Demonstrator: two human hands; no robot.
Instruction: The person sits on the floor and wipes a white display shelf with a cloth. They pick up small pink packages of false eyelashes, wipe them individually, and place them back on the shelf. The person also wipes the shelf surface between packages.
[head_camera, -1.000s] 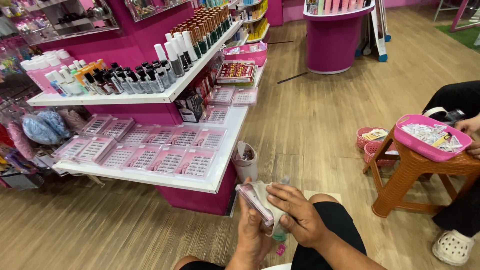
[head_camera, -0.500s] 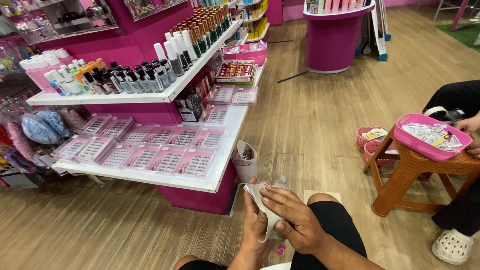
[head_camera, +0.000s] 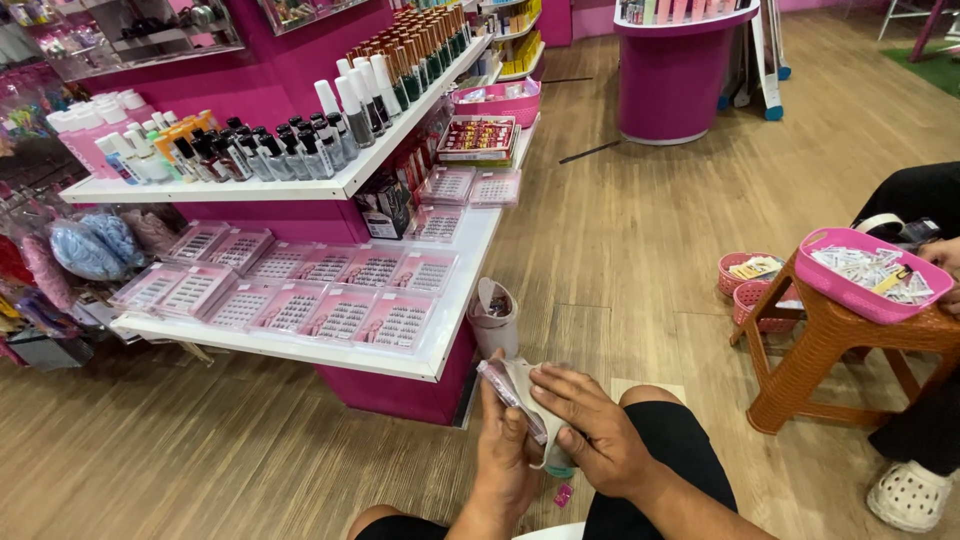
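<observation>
Low in the centre of the frame, left hand (head_camera: 503, 455) and right hand (head_camera: 590, 432) pinch a thin pink packet (head_camera: 512, 400) with closed fingers, seemingly light, slightly flexible, best held by its edges.

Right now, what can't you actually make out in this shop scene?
- Flat packet: contents hidden by left hand and right hand, head view.
- Pink basket: items too small.
- Seated person: cut off by right edge.
- Shelf bottles: labels too small.
</observation>
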